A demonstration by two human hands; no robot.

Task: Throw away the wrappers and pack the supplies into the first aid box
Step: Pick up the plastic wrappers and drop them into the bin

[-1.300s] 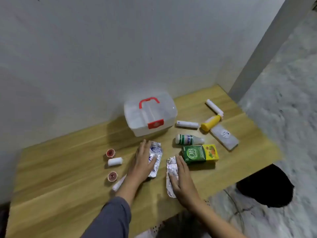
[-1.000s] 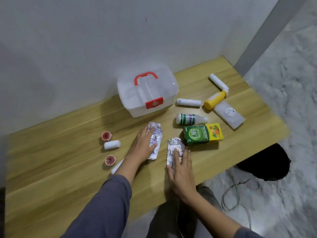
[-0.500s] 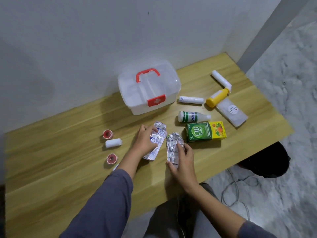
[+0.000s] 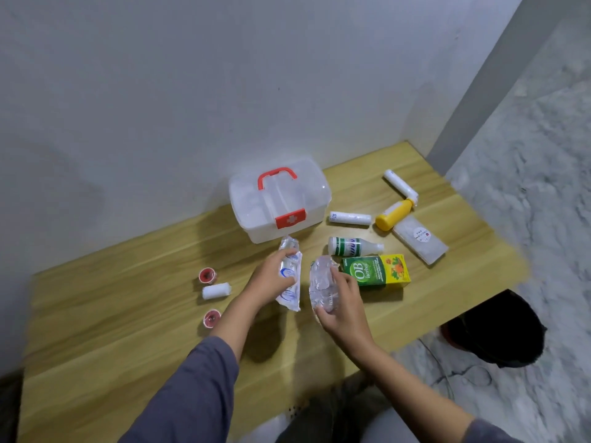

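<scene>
A clear first aid box with a red handle and latch stands shut at the back of the wooden table. My left hand grips a silver blister wrapper with blue print, lifted and tilted off the table. My right hand holds a second crumpled silver wrapper just left of the green and yellow box. A white bottle with a green label, a yellow bottle, two white rolls and a clear packet lie to the right.
Left of my hands lie two small red-lined caps and a short white gauze roll. A black bin sits on the marbled floor below the table's right edge, with a cable beside it. The wall runs behind the box.
Both hands have closed on the wrappers that lay flat under them and raised them off the table. The camera view has shifted a little.
</scene>
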